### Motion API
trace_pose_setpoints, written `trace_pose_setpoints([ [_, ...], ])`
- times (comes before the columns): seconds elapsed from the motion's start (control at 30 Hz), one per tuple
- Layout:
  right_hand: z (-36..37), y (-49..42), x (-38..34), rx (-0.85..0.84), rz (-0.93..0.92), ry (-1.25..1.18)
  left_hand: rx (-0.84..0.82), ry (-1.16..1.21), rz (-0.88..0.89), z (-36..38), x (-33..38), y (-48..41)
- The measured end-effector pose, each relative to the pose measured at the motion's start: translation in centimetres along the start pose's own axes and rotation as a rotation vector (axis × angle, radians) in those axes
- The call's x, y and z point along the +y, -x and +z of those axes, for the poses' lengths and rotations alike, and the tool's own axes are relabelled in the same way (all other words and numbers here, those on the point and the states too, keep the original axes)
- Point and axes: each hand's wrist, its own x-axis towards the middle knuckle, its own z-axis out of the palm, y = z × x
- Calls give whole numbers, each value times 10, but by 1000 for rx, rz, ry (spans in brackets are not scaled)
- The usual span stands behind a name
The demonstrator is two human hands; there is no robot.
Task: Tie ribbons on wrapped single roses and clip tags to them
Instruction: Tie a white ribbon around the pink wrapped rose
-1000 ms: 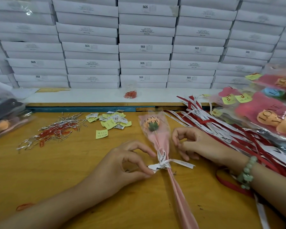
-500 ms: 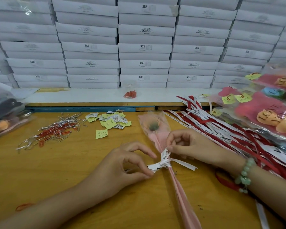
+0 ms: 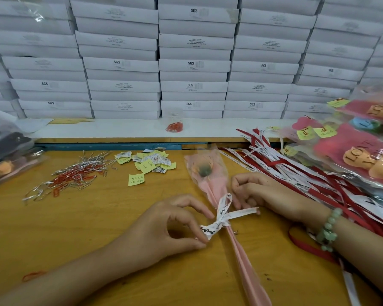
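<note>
The wrapped rose (image 3: pixel 210 184) is lying flat mid-table (image 3: pixel 97 217), with a white ribbon (image 3: pixel 221 219) sitting in a bow round its stem. The left hand (image 3: pixel 164 230) is pinching the bow's left tail between thumb and forefinger. The right hand (image 3: pixel 263 195) is resting by the right tail with its fingers (image 3: pixel 236 203) curled; gripping or not, can't tell. Tags (image 3: pixel 150 161) and paper clips (image 3: pixel 75 175) are lying to the left.

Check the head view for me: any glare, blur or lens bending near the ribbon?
Head view: light is soft and even; the ribbon bow is sharp; the rose head is hazy behind its wrap; the box stacks lean at the edges, wide-angle bending; slight glare on the bag at left.
</note>
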Motion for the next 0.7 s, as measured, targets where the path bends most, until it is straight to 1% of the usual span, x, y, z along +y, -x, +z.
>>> trace_pose_setpoints([
  [0.13, 2, -2, 6, 180, -35, -7, 5, -22, 52, 0, 0, 1],
  [0.23, 4, -3, 9, 317, -78, 122, 45, -112, 117, 2, 0, 3],
  [0.33, 6, -3, 8, 344, -128, 293, 122, -186, 141, 1, 1, 3],
  [0.43, 9, -4, 8, 285, -165, 445, 327, -192, 46, -16, 1, -1],
  [0.57, 14, -5, 10, 218, -163, 632, 640, -127, -89, -65, -9, -13],
  [0.63, 15, -5, 8, 228, -172, 641, 739, -139, -182, -92, -21, -14],
  [0.7, 16, -4, 6, 227, -165, 622, 758, -191, -278, -116, -37, -8],
])
